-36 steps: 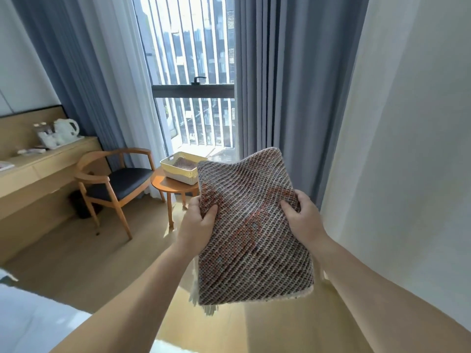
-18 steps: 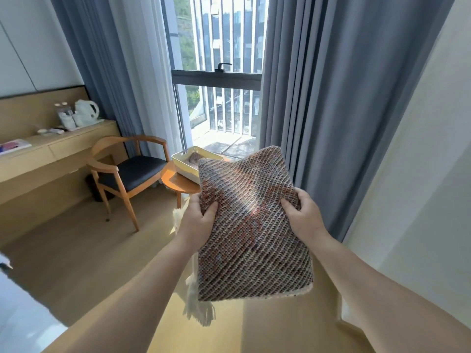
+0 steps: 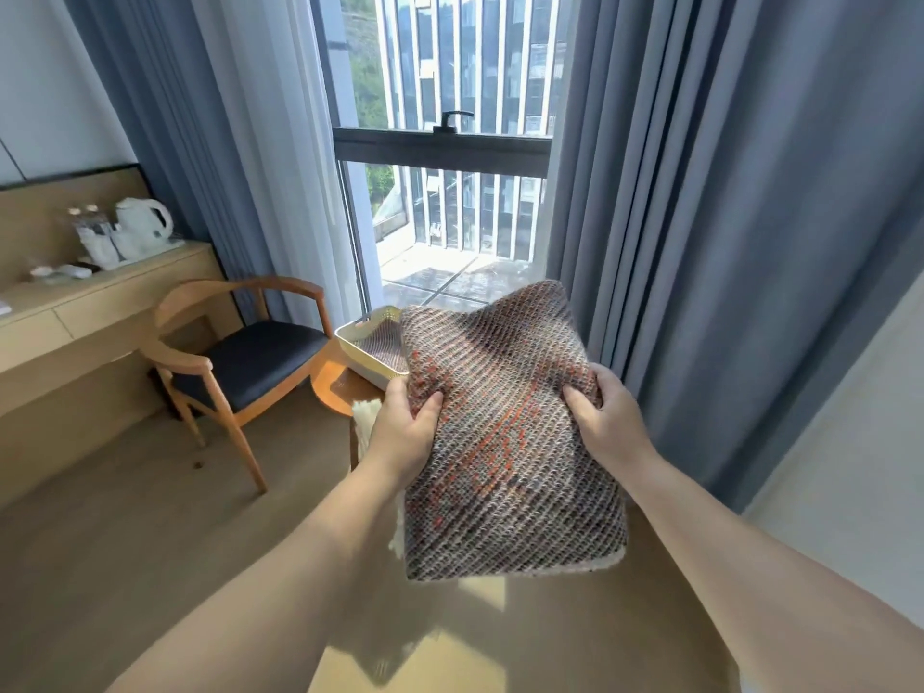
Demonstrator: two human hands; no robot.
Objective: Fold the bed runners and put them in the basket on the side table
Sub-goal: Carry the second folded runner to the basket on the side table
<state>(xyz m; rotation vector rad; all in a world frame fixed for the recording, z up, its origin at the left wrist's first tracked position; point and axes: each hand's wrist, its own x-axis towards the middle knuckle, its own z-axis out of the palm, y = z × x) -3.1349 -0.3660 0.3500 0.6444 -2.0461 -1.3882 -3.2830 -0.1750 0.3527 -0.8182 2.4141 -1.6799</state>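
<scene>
Side bench: a small round light-wood bench (image 3: 331,387) stands on the floor just beside the chair; only its left part shows.
On the side bench: a cream rectangular plastic basket (image 3: 367,361) sits on top, with a folded brown-and-grey woven cloth (image 3: 384,345) lying inside it.
Wall bench: a long light-wood bench with drawers (image 3: 100,302) runs along the left wall.
On the wall bench: a white electric kettle (image 3: 142,227), two clear water bottles (image 3: 84,223) and white cups (image 3: 102,250) stand close together; small white items (image 3: 60,272), too blurred to name, lie nearer.
Floor: the pale wooden floor (image 3: 125,517) carries a wooden armchair with a dark seat (image 3: 240,362).
</scene>
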